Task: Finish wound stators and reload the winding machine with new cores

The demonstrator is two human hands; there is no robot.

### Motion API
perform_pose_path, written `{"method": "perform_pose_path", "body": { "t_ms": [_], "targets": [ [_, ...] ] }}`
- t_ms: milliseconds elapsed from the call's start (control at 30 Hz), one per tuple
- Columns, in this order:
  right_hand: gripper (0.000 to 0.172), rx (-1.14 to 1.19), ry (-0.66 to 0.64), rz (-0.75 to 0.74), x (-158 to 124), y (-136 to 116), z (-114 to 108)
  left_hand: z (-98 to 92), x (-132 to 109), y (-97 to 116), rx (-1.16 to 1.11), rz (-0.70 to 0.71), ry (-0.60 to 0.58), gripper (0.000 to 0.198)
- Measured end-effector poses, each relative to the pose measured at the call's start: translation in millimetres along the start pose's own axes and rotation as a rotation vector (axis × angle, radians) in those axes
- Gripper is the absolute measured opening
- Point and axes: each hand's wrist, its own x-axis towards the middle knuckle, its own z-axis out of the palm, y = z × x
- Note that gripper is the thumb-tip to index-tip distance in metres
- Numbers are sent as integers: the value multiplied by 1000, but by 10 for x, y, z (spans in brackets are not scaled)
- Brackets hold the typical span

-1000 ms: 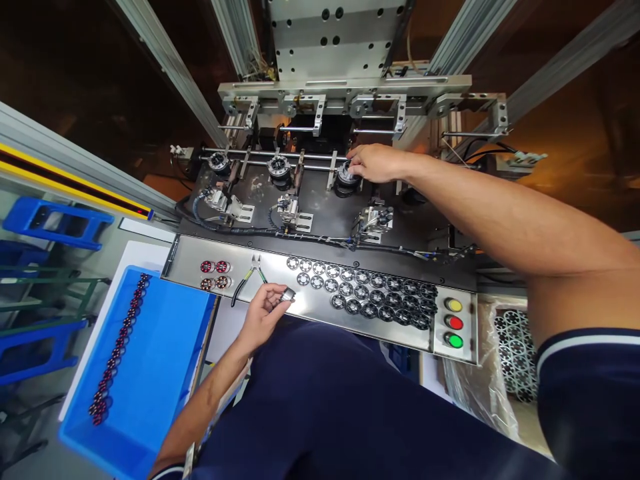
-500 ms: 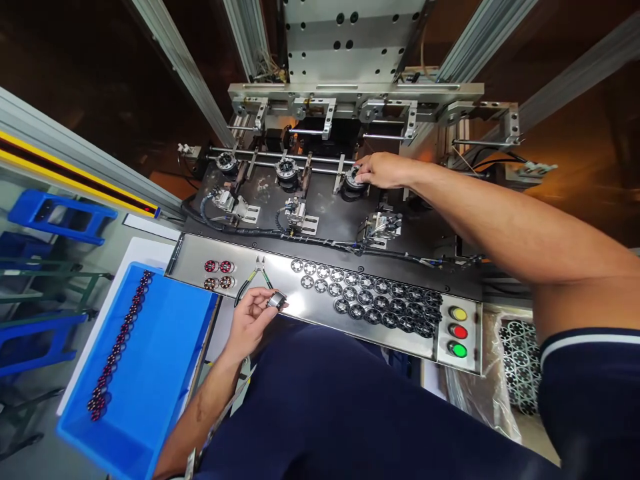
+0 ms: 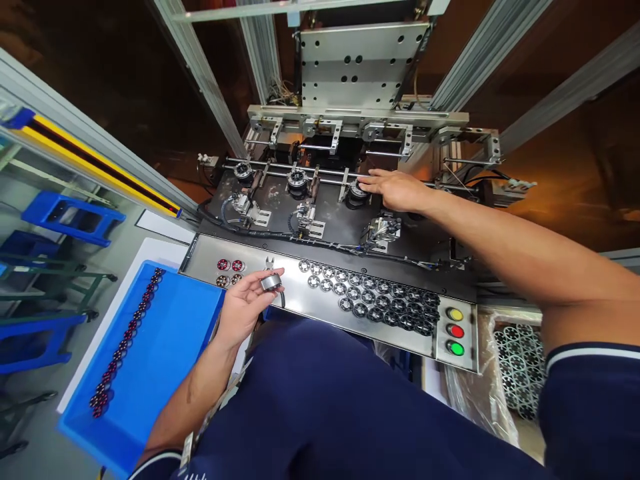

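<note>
My left hand (image 3: pixel 241 308) pinches a short silver metal cylinder (image 3: pixel 271 283) above the steel front panel (image 3: pixel 295 303). Behind that cylinder, a pair of cutting pliers (image 3: pixel 270 262) is partly hidden. My right hand (image 3: pixel 400 191) reaches over the machine's dark bed, fingers stretched out, with the fingertips touching the top of the third round holder (image 3: pixel 357 195). To the left, two more holders, the middle one (image 3: pixel 297 183) and the far-left one (image 3: pixel 243 173), each carry a round slotted part. Rows of black round parts (image 3: pixel 383 301) lie on the panel.
Several red and copper-coloured round parts (image 3: pixel 230 265) sit at the panel's left end. A blue bin (image 3: pixel 165 347) with a line of parts stands at left. Yellow, red and green buttons (image 3: pixel 455 331) are at right, beside a bagged box of rings (image 3: pixel 520 367). Metal clamps (image 3: pixel 400 130) overhang the bed.
My right hand's fingers have straightened from their grip on the third holder's part. My left hand has raised and turned the metal cylinder slightly. The whole view has shifted.
</note>
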Motion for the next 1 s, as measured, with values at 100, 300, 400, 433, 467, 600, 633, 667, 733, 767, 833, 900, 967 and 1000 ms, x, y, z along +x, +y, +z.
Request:
{"method": "perform_pose_path", "body": {
  "t_ms": [100,300,400,433,467,600,633,667,733,767,833,900,967,1000],
  "targets": [
    [38,-1,-33,-22,1,-303,-133,66,-7,157,99,167,-59,29],
    [51,439,260,-533,-562,-1772,-293,73,36,333,243,403,-84,29],
    [55,549,354,-583,-841,-2333,-184,49,32,331,306,438,-100,28],
    [55,556,392,-569,-891,-2433,-135,47,32,323,316,447,-116,26],
    [54,557,433,-553,-924,-2494,-86,50,35,312,307,450,-138,25],
    [50,519,606,-463,-1000,-2537,69,99,75,247,111,399,-200,30],
    [48,508,637,-429,-1024,-2538,96,118,90,227,67,367,-211,31],
    [46,498,661,-398,-1051,-2541,119,138,106,207,36,331,-225,32],
    [42,487,690,-342,-1103,-2552,144,171,138,171,15,268,-244,31],
    [40,494,687,-320,-1123,-2554,141,181,152,158,19,255,-246,31],
    [36,557,627,-291,-1143,-2536,98,185,176,150,51,276,-239,29],
    [30,674,490,-276,-1133,-2482,10,165,190,168,130,345,-249,28],
    [22,787,323,-277,-1096,-2403,-101,132,193,209,263,436,-288,29],
    [19,832,244,-282,-1069,-2360,-155,116,191,233,335,479,-309,31]
  ]
}}
